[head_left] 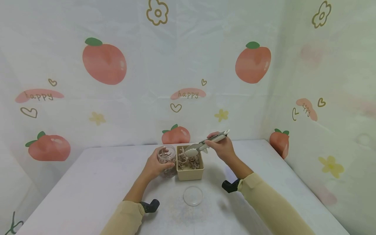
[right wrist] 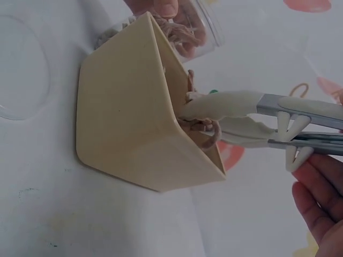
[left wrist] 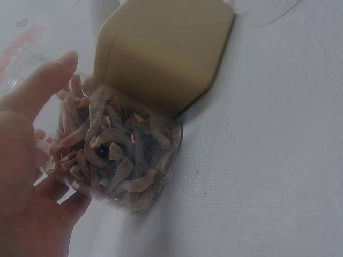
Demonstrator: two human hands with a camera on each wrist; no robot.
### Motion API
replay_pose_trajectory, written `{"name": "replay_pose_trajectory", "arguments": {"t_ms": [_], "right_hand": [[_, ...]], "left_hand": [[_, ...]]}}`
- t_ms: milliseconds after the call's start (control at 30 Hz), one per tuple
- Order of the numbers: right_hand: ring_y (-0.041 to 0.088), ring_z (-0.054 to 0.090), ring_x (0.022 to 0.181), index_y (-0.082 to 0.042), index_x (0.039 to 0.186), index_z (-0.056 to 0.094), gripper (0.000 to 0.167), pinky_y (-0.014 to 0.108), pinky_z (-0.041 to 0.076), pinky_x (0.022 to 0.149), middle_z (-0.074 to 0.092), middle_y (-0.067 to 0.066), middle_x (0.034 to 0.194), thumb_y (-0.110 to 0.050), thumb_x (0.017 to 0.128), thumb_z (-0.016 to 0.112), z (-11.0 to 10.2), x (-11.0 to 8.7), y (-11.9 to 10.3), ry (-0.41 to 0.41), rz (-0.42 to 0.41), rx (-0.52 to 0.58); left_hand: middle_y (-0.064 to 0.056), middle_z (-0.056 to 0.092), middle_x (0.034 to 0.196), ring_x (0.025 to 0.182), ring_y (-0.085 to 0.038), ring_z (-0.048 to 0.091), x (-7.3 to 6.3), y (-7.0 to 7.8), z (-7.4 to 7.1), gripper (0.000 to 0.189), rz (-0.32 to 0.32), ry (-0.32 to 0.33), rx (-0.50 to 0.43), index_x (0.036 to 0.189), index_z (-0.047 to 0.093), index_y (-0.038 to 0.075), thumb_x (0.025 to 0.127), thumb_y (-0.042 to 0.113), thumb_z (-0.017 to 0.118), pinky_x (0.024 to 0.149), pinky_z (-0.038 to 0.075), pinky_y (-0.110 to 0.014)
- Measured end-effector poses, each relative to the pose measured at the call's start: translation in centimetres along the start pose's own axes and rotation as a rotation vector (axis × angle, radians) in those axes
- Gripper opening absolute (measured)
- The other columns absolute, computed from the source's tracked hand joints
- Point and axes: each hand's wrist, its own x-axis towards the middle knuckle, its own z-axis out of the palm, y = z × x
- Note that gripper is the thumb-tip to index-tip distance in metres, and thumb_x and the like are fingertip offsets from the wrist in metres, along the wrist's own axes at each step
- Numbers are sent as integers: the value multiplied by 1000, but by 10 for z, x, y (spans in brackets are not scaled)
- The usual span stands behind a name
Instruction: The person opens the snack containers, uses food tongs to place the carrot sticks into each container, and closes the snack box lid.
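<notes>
My left hand grips a clear plastic jar with no lid on, standing on the table. Brownish, powdery dried strips fill much of the jar, seen through its wall in the left wrist view. Right beside it stands a beige square box with more such strips inside. My right hand holds grey-and-white kitchen tongs by the handles. Their white scalloped tips reach down into the box, among strips that stick up past its rim in the right wrist view.
A clear round lid lies on the white-covered table, on the near side of the box. Behind the table hangs a white sheet printed with peaches, and another stretch of it closes off the right side.
</notes>
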Motion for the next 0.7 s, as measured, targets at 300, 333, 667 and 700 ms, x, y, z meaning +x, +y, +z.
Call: {"name": "replay_pose_trajectory", "arguments": {"t_ms": [300,333,667,700], "right_hand": [[14,56,76,11,103,63,24,27,47,68,68,14,90,-2,85,72,0,0,2,-33,-5,-46],[14,57,77,12,104,63,25,26,47,68,68,14,90,-2,85,73,0,1,2,-37,-1,-38],[15,60,88,8,115,59,37,25,50,76,63,26,107,-5,84,75,-6,16,34,-178,39,33],[16,61,88,7,116,58,38,25,50,76,63,27,108,-5,83,75,-6,17,35,-196,37,17]], "left_hand": [[-9,55,134,122,-29,50,0,1,0,87,8,1,-4,143,38,8,74,28,86,100,40,-48],[-9,55,134,123,-29,50,0,1,0,87,8,-1,-3,143,38,8,74,29,86,101,39,-48],[-9,55,135,126,-30,48,0,1,-1,87,6,-8,-7,144,38,8,74,27,86,103,38,-48],[-9,55,135,125,-29,48,0,1,-1,87,6,-7,-8,144,38,8,74,27,86,103,38,-48]]}}
